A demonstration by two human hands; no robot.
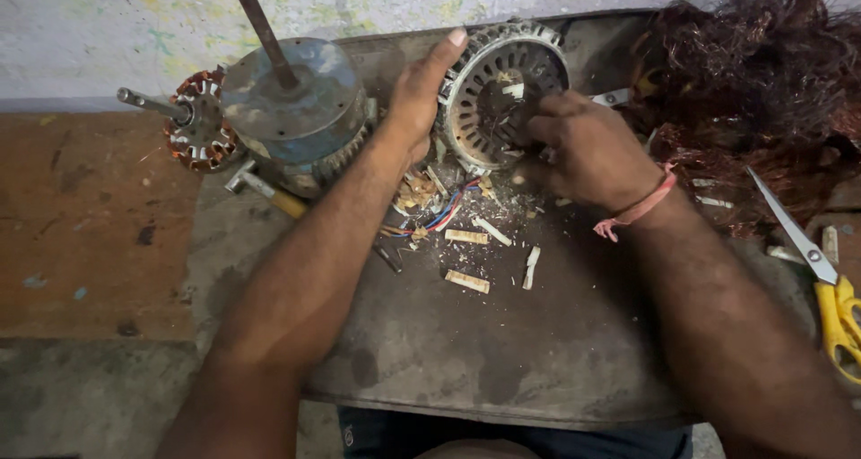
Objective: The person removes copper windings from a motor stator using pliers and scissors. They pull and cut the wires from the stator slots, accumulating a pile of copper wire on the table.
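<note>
i see my left hand (420, 91) pressed against the left rim of a round metal stator housing (489, 73) that stands tilted up on edge at the far side of the bench (502, 360), fingers stretched up along its side, bracing rather than gripping. my right hand (583, 150) is curled with its fingers tucked into the housing's open centre; whether it is pinching anything in there i cannot tell, the fingertips are hidden. a pink thread band (639, 210) sits on that wrist.

just below the housing lie scraps: pale insulation strips (467, 281) scattered on the bench, and a short bundle of red and blue wires (444, 215) near my left wrist. to the left stands a grey motor body (296, 109) with its shaft (262, 30) pointing up, and beside it a wound copper stator core (199, 134). a hammer (265, 190) lies partly under the motor. on the right, a heap of tangled copper wire (762, 82), and yellow-handled scissors (821, 280) near the edge.
</note>
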